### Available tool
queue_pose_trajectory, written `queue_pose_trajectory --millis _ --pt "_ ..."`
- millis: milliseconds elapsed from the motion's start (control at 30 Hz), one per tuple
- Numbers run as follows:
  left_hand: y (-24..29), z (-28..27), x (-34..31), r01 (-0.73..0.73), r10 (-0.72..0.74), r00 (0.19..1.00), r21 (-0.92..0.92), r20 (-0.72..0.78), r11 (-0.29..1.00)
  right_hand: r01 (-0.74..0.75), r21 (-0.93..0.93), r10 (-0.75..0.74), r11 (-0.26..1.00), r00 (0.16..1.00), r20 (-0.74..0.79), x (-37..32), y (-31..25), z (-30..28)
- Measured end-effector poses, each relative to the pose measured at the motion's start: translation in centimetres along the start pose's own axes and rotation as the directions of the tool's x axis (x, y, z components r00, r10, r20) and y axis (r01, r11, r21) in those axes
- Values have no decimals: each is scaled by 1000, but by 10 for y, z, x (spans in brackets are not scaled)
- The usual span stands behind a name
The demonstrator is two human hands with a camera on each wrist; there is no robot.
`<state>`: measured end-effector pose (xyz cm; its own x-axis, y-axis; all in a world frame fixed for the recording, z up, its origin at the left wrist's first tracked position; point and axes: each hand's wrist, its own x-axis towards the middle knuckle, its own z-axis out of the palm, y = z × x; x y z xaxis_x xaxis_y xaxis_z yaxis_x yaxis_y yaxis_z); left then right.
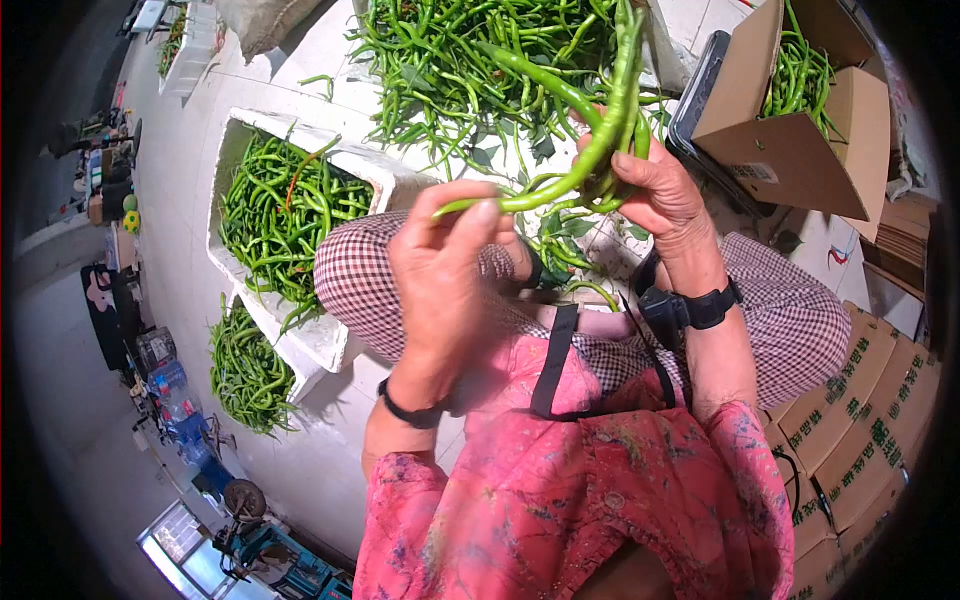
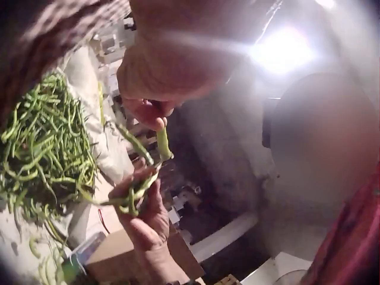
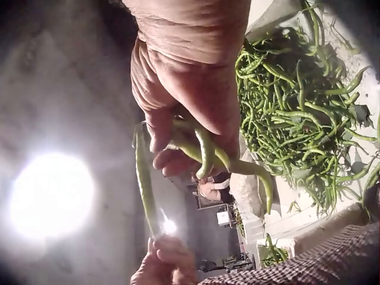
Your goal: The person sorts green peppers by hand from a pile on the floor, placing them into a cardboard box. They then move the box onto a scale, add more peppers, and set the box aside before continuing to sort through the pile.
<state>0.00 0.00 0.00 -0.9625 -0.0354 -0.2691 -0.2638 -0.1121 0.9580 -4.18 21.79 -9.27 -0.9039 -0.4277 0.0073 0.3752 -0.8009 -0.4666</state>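
My left hand (image 1: pixel 440 265) pinches the tip of a long green chili pepper (image 1: pixel 602 150) between thumb and fingers. The pepper curves up across to my right hand (image 1: pixel 668 195), which grips a small bunch of green chili peppers by its thumb and fingers. Seen from the right wrist, bent peppers (image 3: pixel 205 151) poke out from under the right hand (image 3: pixel 190 89), and one pepper (image 3: pixel 143 178) stretches to the left hand (image 3: pixel 169 264). Beyond both hands a big heap of green chili peppers (image 1: pixel 450 60) spreads over the floor.
A white foam box (image 1: pixel 385 190) full of green chilies stands by the left knee, with another chili pile (image 1: pixel 245 370) beside it. At the right, an open cardboard box (image 1: pixel 745 150) holds more chilies. Flattened printed cartons (image 1: pixel 850 430) lie at the lower right.
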Motion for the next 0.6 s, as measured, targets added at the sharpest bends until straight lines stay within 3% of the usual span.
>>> queue_pose_trajectory --millis 67,133,233,300,367,500,533,567,600 --pt "9 -17 -2 -150 150 988 13 -46 989 -35 -14 34 999 998 -48 3 2 -1" --pt "37 -42 -6 -255 322 934 343 -156 904 -9 7 10 1000 998 -65 10 10 -2" --pt "59 -105 -6 -365 455 807 287 -377 885 -13 -85 3 996 993 -117 5 2 -3" --pt "58 -165 -9 -360 424 799 226 -426 905 -16 -108 3 994 993 -118 7 6 -6" --pt "60 -189 -16 -305 417 741 289 -526 907 -30 -116 15 993 992 -124 9 11 -2" --pt "30 -242 -21 -252 419 722 356 -550 900 -84 -242 36 967 980 -194 9 19 5" --pt "23 -241 -21 -93 546 658 663 -520 743 -86 -350 20 933 982 -188 10 21 7" --pt "18 -237 -19 93 659 614 869 -434 485 -77 -354 9 932 981 -191 11 21 10" --pt "23 -209 -24 60 674 581 850 -456 523 -105 -529 -33 842 969 -245 12 20 21"
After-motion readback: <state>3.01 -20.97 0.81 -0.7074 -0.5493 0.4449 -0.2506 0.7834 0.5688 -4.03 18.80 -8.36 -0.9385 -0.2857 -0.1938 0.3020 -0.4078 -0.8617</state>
